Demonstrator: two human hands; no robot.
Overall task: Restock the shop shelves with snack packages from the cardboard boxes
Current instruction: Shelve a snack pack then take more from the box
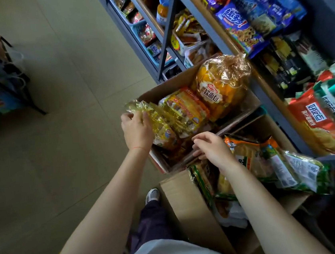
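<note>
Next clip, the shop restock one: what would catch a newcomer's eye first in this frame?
Probably the two bare arms reaching into the middle of the frame, where the left hand grips a crinkly yellow snack pack at the open cardboard box on the floor. The right hand hovers just beside it, fingers loosely curled and holding nothing. Next comes the big orange bread bag standing in that box, and the crowded shelves of bright packets on the right.

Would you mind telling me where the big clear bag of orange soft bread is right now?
In the head view, the clear bag of orange soft bread stands right of centre, in the far cardboard box beside the grey shelf frame.
</note>
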